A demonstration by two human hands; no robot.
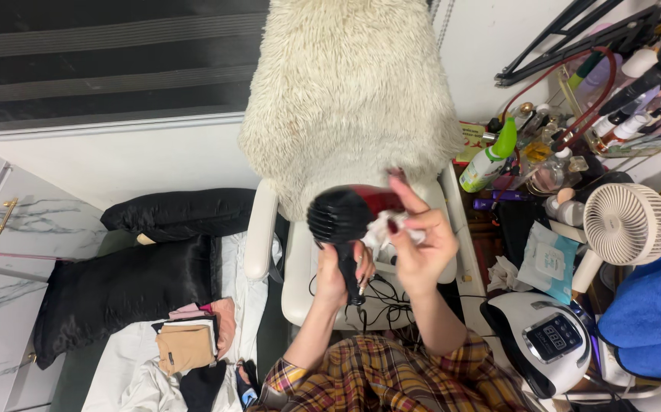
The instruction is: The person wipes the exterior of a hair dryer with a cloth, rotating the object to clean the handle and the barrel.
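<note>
Person seated, plaid sleeves, both hands raised over a white chair seat at centre of view. Left hand closed around the black handle of a hair dryer; dryer body is black at the rear grille and dark red toward the front, held upright just above the seat. Right hand at 3 o'clock of the dryer, fingers curled, pinching a white cloth against the dryer's red part; cloth touches both dryer and fingertips. Black cord lies coiled on the seat below the hands. Shaggy cream fur throw drapes the chair back at 12 o'clock. Cluttered desk at 3 o'clock: a white bottle with green cap and green label tilted at its near edge; a flat pale-blue soft pack with white square label lying near a white round fan; a white domed lamp unit with dark display panel at 4 o'clock. At 9 o'clock, black satin pillows on a bed, with folded clothes in tan, pink and black at 7 o'clock.
</note>
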